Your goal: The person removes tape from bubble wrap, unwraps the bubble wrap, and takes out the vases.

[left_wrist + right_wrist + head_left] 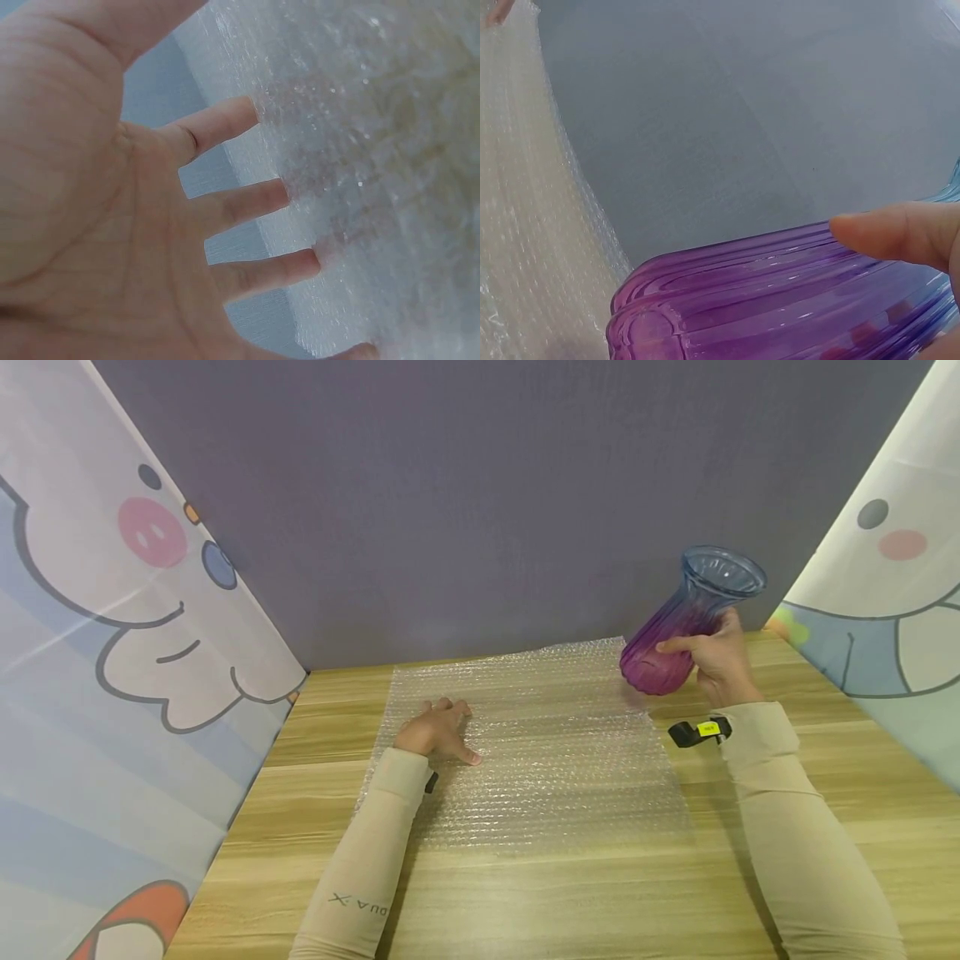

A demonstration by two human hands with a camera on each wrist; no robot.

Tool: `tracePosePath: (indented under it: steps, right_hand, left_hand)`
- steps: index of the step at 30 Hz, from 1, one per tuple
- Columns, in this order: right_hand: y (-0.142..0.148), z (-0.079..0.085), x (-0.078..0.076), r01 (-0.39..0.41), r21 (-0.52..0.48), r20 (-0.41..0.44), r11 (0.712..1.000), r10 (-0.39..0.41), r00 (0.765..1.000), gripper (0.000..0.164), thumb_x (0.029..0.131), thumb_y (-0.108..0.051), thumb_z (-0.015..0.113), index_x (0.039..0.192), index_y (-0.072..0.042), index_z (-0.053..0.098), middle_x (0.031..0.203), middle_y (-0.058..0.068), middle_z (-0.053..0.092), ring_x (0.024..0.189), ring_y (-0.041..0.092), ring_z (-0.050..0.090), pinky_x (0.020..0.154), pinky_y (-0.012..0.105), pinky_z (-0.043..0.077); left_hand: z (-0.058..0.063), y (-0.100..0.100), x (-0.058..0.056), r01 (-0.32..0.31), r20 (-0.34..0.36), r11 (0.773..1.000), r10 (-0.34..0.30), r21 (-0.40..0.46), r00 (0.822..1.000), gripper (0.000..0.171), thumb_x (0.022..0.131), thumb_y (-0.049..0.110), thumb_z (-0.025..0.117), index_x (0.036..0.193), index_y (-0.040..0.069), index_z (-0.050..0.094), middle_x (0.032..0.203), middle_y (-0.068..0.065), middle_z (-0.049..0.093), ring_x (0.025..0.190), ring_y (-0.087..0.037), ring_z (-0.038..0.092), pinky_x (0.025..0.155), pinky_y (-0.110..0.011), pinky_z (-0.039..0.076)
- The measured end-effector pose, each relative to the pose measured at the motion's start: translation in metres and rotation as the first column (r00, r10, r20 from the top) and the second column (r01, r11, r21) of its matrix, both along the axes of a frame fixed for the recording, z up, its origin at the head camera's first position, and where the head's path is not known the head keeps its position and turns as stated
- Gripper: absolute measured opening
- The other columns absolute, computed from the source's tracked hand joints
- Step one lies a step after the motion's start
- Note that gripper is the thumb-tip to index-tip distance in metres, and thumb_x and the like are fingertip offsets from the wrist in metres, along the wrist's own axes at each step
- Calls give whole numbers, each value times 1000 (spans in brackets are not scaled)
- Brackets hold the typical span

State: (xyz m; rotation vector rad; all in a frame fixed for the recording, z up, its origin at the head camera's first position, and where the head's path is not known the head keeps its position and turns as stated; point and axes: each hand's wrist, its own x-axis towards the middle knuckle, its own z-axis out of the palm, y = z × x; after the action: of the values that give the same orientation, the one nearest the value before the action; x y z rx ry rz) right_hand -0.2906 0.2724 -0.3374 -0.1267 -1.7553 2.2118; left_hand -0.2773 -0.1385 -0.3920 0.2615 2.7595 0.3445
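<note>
A ribbed glass vase [660, 647], blue at the flared mouth and purple-pink at the base, is tilted in my right hand [722, 660]. The thumb lies along its near side, and the other fingers show through the glass in the right wrist view, where the purple base [727, 307] points left. The base is over the right edge of a sheet of bubble wrap [555, 760] spread on the table. My left hand [438, 731] is on the left part of that sheet, fingers spread, fingertips touching the wrap [375, 150] in the left wrist view.
The wood-grain table [540, 910] ends at a grey panel [465, 510] behind the wrap. Cartoon-printed cloths stand along the left side [67, 635] and the right side [900, 635].
</note>
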Motion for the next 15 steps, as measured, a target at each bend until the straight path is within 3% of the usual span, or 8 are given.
tracePosePath:
  steps: [6,15]
  right_hand:
    - [1,0,1,29,27,33,999,-30,999,88,66,35,66,121,-29,43,119,-11,56,115,6,51,103,16,48]
    - [4,-4,-2,50,-28,60,998,-48,997,85,66,36,65,118,-27,41,119,-9,51,111,7,51,78,12,57]
  left_hand:
    - [0,0,-1,8,-1,1000,-8,2,1000,97,69,54,90,150,27,44,167,-13,27,156,-52,11,110,-78,33]
    - [-1,-1,-1,9,2,1000,-9,-5,1000,96,69,56,90,148,28,44,165,-12,31,156,-51,13,109,-77,35]
